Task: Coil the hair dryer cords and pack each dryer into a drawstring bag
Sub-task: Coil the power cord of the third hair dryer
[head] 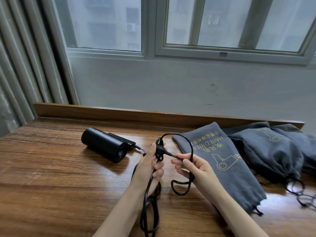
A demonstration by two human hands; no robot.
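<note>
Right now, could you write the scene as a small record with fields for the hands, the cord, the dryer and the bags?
left hand: holds loops of the cord, with the plug at the top
right hand: pinches the cord just past the plug
hair dryer: black, lying on its side on the wooden table, not bagged
flat bag: grey, beside the right hand, looks empty
other bags: grey heap at far right

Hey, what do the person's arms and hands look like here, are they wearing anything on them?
Nothing is worn that shows. The left hand and right hand are bare, with no gloves and no rings visible. The left forearm and right forearm are bare as well: no sleeve reaches into view, and neither wrist shows a watch or bracelet.
</note>
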